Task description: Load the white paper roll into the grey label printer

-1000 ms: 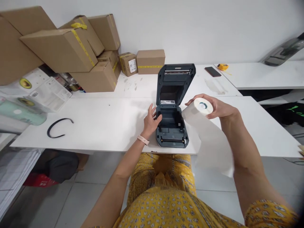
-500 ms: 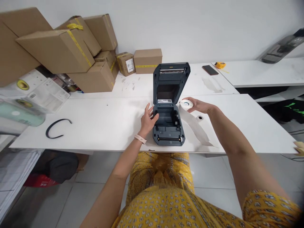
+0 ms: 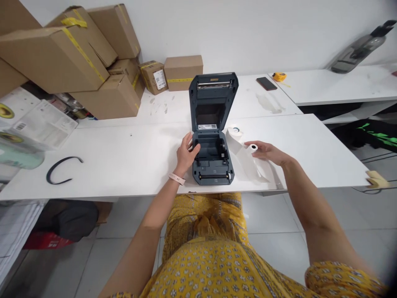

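A dark grey label printer [image 3: 214, 169] stands on the white table, its lid [image 3: 214, 101] raised and its roll bay exposed. My left hand [image 3: 186, 155] is closed on the printer's left side, thumb over the rim and fingers along the outside. My right hand [image 3: 269, 152] has its fingers around a small white paper roll [image 3: 253, 148] with a dark core hole; part of the grip is hidden. Between it and the printer lies a larger white label roll [image 3: 236, 131], apart from both hands. A loose paper strip [image 3: 248, 163] trails toward the table's front edge.
Cardboard boxes [image 3: 62, 58] are stacked at the back left, with a smaller box [image 3: 182, 73] by the wall. A black curved band [image 3: 56, 169] lies at left. Farther back are a phone [image 3: 266, 83], a yellow tape measure [image 3: 279, 77] and a dark bottle [image 3: 353, 54].
My right hand has let go of the larger label roll and moved nearer, onto the small roll. My left hand stays on the printer. The whole view has shifted slightly.
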`<action>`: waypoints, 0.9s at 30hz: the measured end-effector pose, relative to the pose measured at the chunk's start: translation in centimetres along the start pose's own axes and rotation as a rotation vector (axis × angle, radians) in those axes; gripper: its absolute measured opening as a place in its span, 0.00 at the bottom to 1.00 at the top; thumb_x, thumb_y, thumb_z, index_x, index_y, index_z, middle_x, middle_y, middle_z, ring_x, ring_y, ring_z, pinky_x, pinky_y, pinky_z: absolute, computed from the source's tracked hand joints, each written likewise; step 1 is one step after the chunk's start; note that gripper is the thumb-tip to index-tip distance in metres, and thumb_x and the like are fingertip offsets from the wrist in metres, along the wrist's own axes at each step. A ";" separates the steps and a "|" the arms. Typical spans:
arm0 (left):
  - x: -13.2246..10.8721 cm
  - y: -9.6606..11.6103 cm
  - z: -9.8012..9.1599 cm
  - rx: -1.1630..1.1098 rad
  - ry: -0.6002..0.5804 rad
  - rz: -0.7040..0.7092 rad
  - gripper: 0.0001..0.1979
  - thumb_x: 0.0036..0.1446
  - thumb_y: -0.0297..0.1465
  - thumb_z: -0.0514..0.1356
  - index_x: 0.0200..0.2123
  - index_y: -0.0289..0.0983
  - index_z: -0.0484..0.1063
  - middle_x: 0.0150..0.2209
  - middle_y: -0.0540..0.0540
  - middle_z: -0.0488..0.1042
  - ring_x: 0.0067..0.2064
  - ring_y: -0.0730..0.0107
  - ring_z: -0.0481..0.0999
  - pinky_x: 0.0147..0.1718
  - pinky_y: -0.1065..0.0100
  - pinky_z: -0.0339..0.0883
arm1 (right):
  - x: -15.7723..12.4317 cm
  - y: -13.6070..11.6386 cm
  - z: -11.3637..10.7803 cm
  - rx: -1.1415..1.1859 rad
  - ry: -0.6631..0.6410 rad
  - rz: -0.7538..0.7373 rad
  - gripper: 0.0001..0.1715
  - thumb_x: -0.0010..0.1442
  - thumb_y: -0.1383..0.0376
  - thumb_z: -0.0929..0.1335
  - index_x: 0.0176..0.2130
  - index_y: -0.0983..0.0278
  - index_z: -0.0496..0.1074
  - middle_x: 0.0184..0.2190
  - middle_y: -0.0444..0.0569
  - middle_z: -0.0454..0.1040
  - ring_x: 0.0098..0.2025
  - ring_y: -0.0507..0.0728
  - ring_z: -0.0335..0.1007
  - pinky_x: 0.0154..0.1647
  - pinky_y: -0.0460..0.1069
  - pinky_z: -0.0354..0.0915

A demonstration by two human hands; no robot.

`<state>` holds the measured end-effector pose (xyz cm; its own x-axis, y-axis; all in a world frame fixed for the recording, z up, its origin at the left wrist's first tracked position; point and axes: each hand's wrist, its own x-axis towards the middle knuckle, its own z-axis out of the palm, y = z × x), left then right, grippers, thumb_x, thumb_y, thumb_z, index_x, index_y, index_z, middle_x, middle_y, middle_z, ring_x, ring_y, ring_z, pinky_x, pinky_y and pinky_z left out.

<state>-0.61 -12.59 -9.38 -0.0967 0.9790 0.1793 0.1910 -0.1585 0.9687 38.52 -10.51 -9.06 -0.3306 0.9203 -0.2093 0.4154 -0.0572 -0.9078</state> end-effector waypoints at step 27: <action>-0.4 0.4 -0.1 0.106 -0.003 0.098 0.15 0.62 0.38 0.65 0.51 0.42 0.78 0.66 0.41 0.72 0.67 0.54 0.73 0.65 0.54 0.69 | 7.0 -14.9 12.8 -0.972 -0.299 -0.373 0.16 0.57 0.58 0.74 0.45 0.60 0.80 0.42 0.51 0.85 0.45 0.65 0.80 0.46 0.55 0.67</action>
<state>-0.59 -13.08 -9.03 -0.0693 0.9600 0.2713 0.3013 -0.2391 0.9231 19.15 -8.22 -1.64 -0.7142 0.6766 -0.1793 0.6961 0.6597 -0.2833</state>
